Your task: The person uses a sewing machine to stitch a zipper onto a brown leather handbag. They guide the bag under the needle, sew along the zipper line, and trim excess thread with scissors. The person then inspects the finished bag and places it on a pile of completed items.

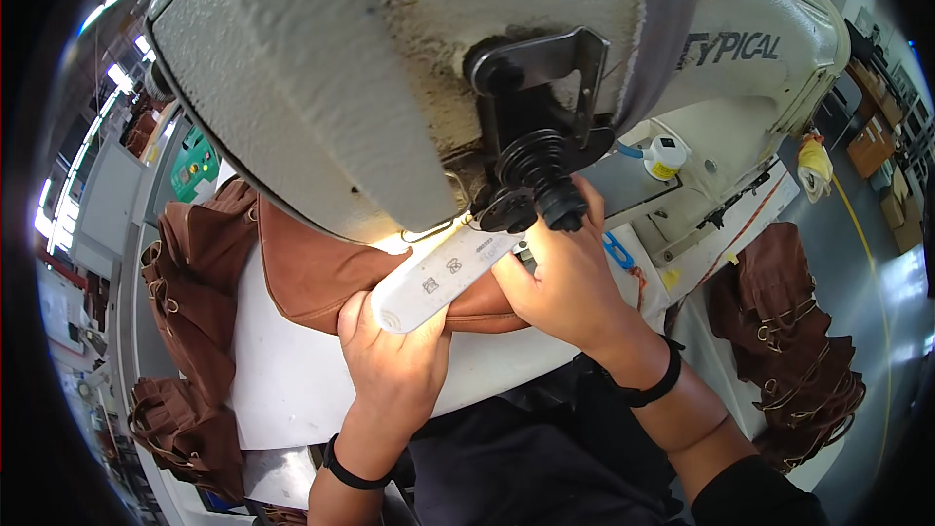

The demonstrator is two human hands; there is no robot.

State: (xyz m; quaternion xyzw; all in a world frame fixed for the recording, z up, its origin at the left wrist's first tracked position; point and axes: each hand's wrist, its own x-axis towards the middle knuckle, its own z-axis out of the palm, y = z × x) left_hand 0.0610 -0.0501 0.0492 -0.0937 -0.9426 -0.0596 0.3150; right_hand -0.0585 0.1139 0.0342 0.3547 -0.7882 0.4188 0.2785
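Down in the middle of the frame, both hands press a brown leather piece [321, 278] flat on the white bench [282, 370] under a big sewing machine [321, 68]. Left hand [394, 356] grip is curled on its edge. Right hand [565, 278] grip pinches it near the needle.

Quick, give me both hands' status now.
Left hand: pressed flat on the brown leather piece, grasp cannot be told.
Right hand: on the same piece under the sewing machine, grip hidden.

grey floor [891, 282] right of the white worktable [292, 370], with a yellow line [870, 244] across it; cardboard boxes [874, 141] far right beyond the table; green control panel [194, 166] at its left; ceiling strip lights [117, 0] upper left, bright
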